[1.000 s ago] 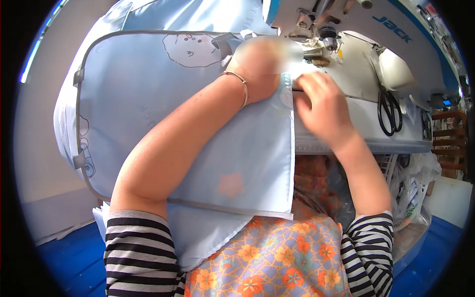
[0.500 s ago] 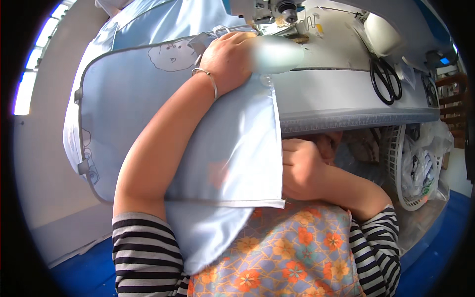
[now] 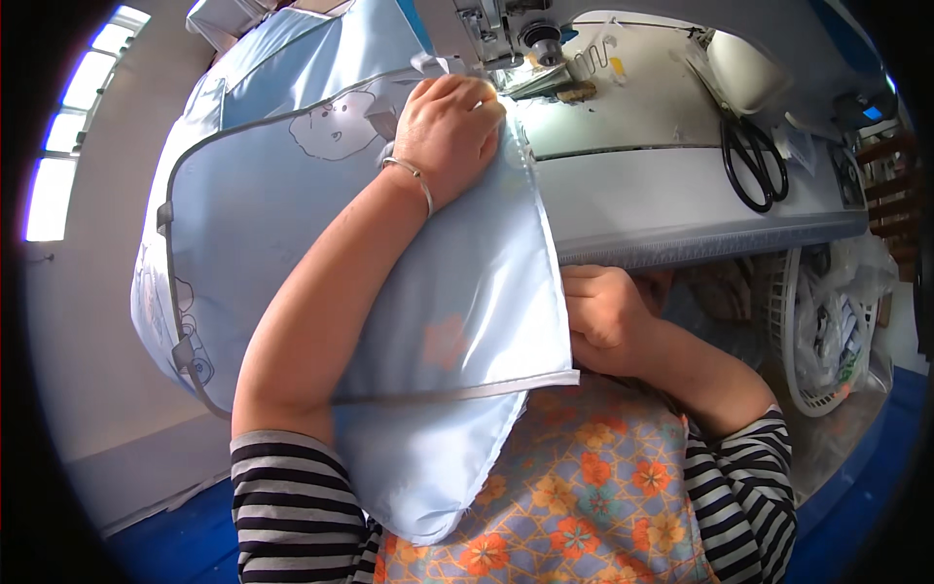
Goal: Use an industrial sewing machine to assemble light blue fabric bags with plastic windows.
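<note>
Light blue fabric (image 3: pixel 486 263) with grey binding and printed cartoon figures spreads over the left of the machine bed and hangs toward my lap. My left hand (image 3: pixel 448 136), a bracelet at its wrist, rests on the fabric's upper part just below the sewing machine head (image 3: pixel 506 34). Its fingers are curled and closed on the cloth. Lower down, my right hand (image 3: pixel 608 311) is closed at the fabric's right edge; its fingertips go behind the cloth and are hidden. The fabric's lower corner, with a bound strip, lies over my flowered apron.
Black-handled scissors (image 3: pixel 754 161) lie on the machine table (image 3: pixel 642 195) at right. A ruler strip (image 3: pixel 681 250) runs along its front edge. A white basket (image 3: pixel 803 331) with plastic bags stands below right. Small clips and scraps lie behind the needle area.
My left hand's fingers are more curled, and a blurred pale patch beside them is gone. The fabric's right edge has shifted slightly right, and its lower flap hangs more spread out.
</note>
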A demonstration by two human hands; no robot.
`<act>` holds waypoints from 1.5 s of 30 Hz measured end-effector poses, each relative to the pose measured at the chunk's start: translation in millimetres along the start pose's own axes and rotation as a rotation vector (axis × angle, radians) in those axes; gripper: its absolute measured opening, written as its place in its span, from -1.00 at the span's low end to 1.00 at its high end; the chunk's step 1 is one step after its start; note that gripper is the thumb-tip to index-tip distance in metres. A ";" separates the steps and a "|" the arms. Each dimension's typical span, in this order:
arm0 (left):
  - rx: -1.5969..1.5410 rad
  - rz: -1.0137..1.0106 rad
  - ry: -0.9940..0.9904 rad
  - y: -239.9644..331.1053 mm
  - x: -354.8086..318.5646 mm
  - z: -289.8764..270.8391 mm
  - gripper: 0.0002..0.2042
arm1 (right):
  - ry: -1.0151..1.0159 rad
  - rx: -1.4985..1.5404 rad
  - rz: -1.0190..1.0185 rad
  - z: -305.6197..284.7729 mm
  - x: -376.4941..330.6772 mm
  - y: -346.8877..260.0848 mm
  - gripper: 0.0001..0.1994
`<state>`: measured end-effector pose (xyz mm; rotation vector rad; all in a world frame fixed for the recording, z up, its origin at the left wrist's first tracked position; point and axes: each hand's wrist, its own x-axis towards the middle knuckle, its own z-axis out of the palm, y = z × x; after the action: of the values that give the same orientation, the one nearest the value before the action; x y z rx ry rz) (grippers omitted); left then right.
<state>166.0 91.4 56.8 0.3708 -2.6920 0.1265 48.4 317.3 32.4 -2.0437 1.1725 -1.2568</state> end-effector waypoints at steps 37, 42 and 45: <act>0.132 0.013 -0.089 44.4 -31.1 -26.5 -0.64 | -0.012 -0.437 -0.106 -23.8 30.9 24.0 -0.73; 0.015 -0.171 -0.289 66.8 -25.3 -34.6 -0.58 | -0.044 -0.455 -0.065 -21.8 30.2 14.1 -0.71; -0.070 -0.321 -0.166 94.3 -35.9 -35.2 -0.56 | -0.059 -0.481 -0.085 -21.8 18.6 10.1 -0.70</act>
<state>185.2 195.6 70.8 0.8154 -2.7454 -0.0967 29.0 297.1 44.1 -2.4742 1.4833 -1.0111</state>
